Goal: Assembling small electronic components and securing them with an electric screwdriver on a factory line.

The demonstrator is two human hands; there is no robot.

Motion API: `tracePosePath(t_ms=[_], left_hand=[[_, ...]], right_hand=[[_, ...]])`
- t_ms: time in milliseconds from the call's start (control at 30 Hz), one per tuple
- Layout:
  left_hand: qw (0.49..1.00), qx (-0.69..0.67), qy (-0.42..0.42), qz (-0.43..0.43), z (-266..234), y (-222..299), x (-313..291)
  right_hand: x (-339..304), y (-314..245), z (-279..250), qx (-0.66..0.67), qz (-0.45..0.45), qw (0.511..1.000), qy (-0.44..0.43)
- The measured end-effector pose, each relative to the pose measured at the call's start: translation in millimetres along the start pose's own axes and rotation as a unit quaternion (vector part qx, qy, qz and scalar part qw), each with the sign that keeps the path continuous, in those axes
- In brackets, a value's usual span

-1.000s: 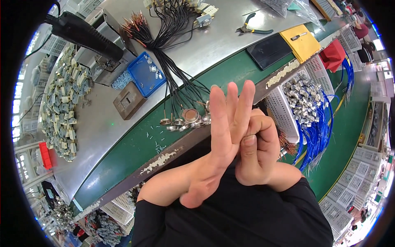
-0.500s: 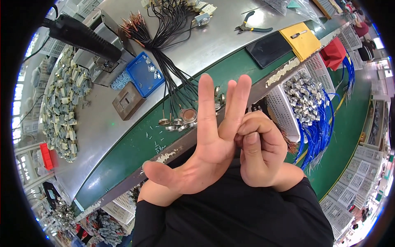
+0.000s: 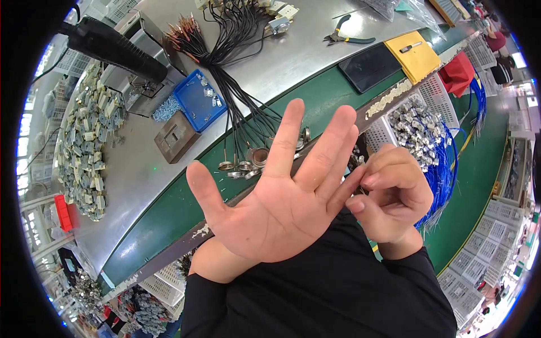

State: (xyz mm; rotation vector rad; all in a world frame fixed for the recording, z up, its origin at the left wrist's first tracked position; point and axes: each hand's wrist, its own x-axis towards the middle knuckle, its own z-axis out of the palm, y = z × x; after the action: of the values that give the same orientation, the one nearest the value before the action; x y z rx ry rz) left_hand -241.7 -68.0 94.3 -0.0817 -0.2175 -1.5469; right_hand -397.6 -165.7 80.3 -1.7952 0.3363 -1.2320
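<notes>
Palm up, my left hand is open with its fingers spread, and nothing lies on it. My right hand is curled at the left hand's little finger, its fingertips against that finger and its thumb close by. Past my left fingertips, at the table's edge, lie several round metal parts on the ends of black cables. The cable bundle runs to the far side of the table, with copper-coloured ends fanned out.
A blue tray with small metal pieces stands beside a brown block and a black-handled device. Pale connectors are heaped at left. Pliers, a black tablet and a yellow envelope lie far right. A white crate holds blue-wired connectors.
My left hand has turned more palm up and spread its thumb and fingers wider. My right hand has moved to the right and loosened somewhat around the little finger.
</notes>
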Motion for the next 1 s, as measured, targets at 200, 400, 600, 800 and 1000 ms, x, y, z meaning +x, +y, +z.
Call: tracePosePath(t_ms=[200,400,600,800,1000], left_hand=[[0.997,0.049,-0.051,-0.011,-7.8,-4.0,-1.8],[0.989,0.112,-0.097,-0.014,-14.7,-8.9,-3.5],[0.988,0.124,-0.083,-0.047,-12.4,-0.2,-4.5],[0.999,-0.004,-0.035,-0.013,-3.8,7.3,-5.1],[0.998,-0.018,-0.053,-0.026,-4.3,13.5,-8.1]], right_hand=[[16.6,-10.1,3.9,-0.1,-0.003,0.992,-0.079],[19.4,-4.0,3.5,-0.079,0.025,0.993,-0.088],[10.9,-8.3,7.6,-0.011,0.177,0.984,0.004],[18.0,-2.5,12.6,0.181,0.197,0.961,0.074],[11.9,-1.4,14.6,0.306,0.229,0.924,0.015]])
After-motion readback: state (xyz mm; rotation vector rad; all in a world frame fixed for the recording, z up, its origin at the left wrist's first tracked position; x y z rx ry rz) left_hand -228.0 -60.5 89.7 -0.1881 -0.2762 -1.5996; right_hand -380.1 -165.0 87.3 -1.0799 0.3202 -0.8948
